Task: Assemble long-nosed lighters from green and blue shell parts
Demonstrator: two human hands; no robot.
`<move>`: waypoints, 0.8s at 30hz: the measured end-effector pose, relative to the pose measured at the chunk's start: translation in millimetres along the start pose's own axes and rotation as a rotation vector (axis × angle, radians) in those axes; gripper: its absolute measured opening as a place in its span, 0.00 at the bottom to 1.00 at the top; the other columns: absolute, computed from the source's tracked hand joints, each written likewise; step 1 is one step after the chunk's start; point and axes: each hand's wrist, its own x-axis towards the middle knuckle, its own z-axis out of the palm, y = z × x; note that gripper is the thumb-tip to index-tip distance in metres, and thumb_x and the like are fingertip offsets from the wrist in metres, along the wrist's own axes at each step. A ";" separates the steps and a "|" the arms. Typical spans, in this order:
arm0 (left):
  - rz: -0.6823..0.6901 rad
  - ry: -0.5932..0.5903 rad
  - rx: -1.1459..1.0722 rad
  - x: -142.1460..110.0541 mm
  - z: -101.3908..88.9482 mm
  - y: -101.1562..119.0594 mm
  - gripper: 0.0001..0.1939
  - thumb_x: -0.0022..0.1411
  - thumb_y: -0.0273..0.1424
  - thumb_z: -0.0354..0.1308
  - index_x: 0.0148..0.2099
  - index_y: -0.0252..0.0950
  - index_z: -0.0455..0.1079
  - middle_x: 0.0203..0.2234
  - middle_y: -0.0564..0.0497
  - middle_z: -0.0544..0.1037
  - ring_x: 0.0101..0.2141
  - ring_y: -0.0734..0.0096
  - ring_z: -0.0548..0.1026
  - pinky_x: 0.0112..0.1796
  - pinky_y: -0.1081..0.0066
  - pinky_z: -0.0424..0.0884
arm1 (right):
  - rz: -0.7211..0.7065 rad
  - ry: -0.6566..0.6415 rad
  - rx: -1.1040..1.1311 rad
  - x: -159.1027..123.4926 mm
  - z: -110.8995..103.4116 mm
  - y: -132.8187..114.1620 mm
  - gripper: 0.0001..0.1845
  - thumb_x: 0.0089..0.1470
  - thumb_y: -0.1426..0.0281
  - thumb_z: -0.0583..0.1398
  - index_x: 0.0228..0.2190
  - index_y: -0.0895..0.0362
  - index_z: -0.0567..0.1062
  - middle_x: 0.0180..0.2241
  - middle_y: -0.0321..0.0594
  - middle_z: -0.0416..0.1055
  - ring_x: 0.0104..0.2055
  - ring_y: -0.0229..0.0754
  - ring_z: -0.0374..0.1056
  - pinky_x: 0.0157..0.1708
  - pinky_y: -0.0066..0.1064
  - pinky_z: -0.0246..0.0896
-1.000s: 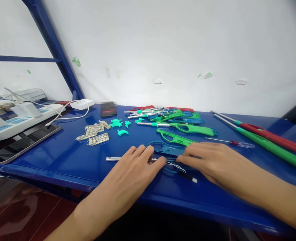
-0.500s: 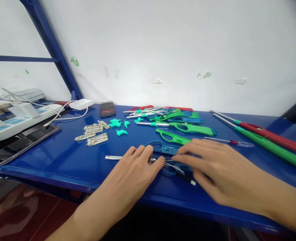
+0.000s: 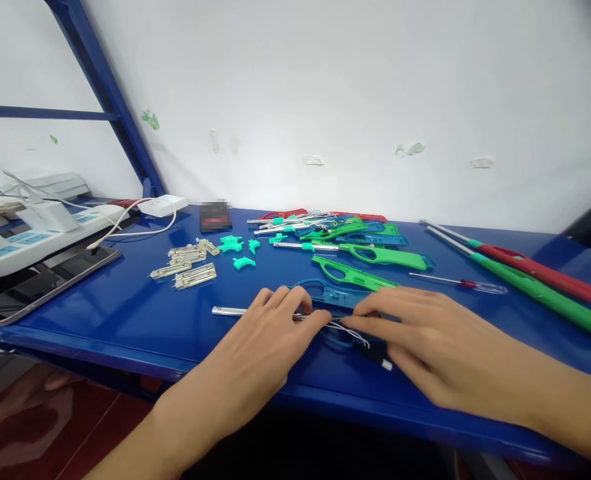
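Note:
My left hand [image 3: 258,353] is closed on the silver metal tube [image 3: 229,311] of a long-reach lighter, thumb and fingers pinched near its right end. Thin white wires [image 3: 350,329] run from there to a black igniter piece with a white tip [image 3: 375,357]. Under the tube lies a blue lighter handle half [image 3: 336,339], partly hidden by both hands. My right hand [image 3: 445,350] curls over its right end, index fingertip beside the wires and thumb below. Just behind lie another blue handle half [image 3: 333,293] and a green handle half [image 3: 353,274].
Clear fuel tanks [image 3: 195,276] and turquoise triggers [image 3: 231,245] lie left of a pile of lighter parts [image 3: 345,230]. A screwdriver [image 3: 468,285] and long lighters, one green [image 3: 530,285] and one red [image 3: 540,270], are at right. A phone [image 3: 50,283] and power strip [image 3: 40,237] occupy the left.
My right index fingertip has shifted slightly left and down toward the wires. My left hand keeps its grip on the tube, and the rest of the layout is unchanged.

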 end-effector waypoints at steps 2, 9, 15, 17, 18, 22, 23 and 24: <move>0.000 0.013 -0.037 -0.7 1.9 -2.0 0.46 0.58 0.04 0.42 0.72 0.43 0.60 0.61 0.43 0.71 0.62 0.50 0.72 0.65 0.39 0.74 | -0.006 -0.006 -0.002 0.0 -0.4 0.5 0.30 0.62 0.82 0.56 0.57 0.52 0.86 0.51 0.45 0.88 0.50 0.51 0.85 0.50 0.42 0.81; -0.015 0.021 -0.104 -1.5 5.8 -4.8 0.47 0.58 0.04 0.43 0.72 0.46 0.59 0.62 0.45 0.69 0.66 0.52 0.70 0.69 0.36 0.72 | -0.017 -0.004 -0.036 -3.3 2.7 1.5 0.31 0.64 0.82 0.54 0.61 0.52 0.83 0.53 0.45 0.87 0.50 0.51 0.86 0.48 0.41 0.81; -0.048 -0.006 -0.153 1.4 2.2 -3.3 0.47 0.61 0.05 0.42 0.74 0.47 0.60 0.61 0.46 0.70 0.67 0.53 0.71 0.70 0.34 0.71 | -0.022 0.010 -0.053 -3.5 2.3 1.5 0.29 0.67 0.82 0.53 0.61 0.54 0.82 0.53 0.45 0.87 0.49 0.51 0.87 0.46 0.42 0.81; -0.062 -0.015 -0.170 1.7 2.2 -3.4 0.45 0.63 0.05 0.42 0.74 0.47 0.61 0.61 0.46 0.70 0.67 0.54 0.71 0.71 0.34 0.71 | -0.020 0.010 -0.054 -3.7 2.3 2.0 0.29 0.68 0.81 0.53 0.61 0.54 0.82 0.53 0.46 0.87 0.48 0.51 0.86 0.45 0.41 0.81; -0.067 -0.013 -0.177 1.6 2.6 -3.6 0.45 0.64 0.05 0.42 0.74 0.47 0.61 0.60 0.46 0.70 0.66 0.54 0.71 0.71 0.34 0.71 | -0.018 0.009 -0.054 -4.0 2.5 2.4 0.29 0.68 0.82 0.54 0.61 0.54 0.82 0.53 0.46 0.87 0.48 0.51 0.86 0.45 0.41 0.81; -0.064 0.009 -0.200 0.6 5.5 -5.1 0.43 0.67 0.06 0.42 0.74 0.47 0.62 0.60 0.46 0.70 0.64 0.56 0.72 0.72 0.34 0.69 | -0.001 -0.004 -0.044 -5.9 4.4 3.5 0.29 0.68 0.82 0.55 0.62 0.53 0.82 0.53 0.45 0.86 0.48 0.50 0.86 0.48 0.41 0.81; -0.062 0.014 -0.203 0.4 6.2 -5.3 0.42 0.67 0.06 0.42 0.74 0.47 0.62 0.60 0.46 0.70 0.63 0.56 0.72 0.72 0.34 0.69 | 0.005 -0.009 -0.037 -6.2 5.1 3.5 0.29 0.68 0.82 0.55 0.62 0.53 0.82 0.53 0.45 0.86 0.48 0.49 0.86 0.48 0.40 0.81; -0.061 0.015 -0.202 0.2 6.7 -5.3 0.42 0.67 0.06 0.42 0.74 0.47 0.63 0.60 0.46 0.70 0.64 0.55 0.72 0.72 0.34 0.69 | 0.010 -0.012 -0.030 -6.4 5.8 3.3 0.29 0.68 0.82 0.54 0.62 0.53 0.82 0.53 0.45 0.86 0.48 0.49 0.86 0.48 0.40 0.81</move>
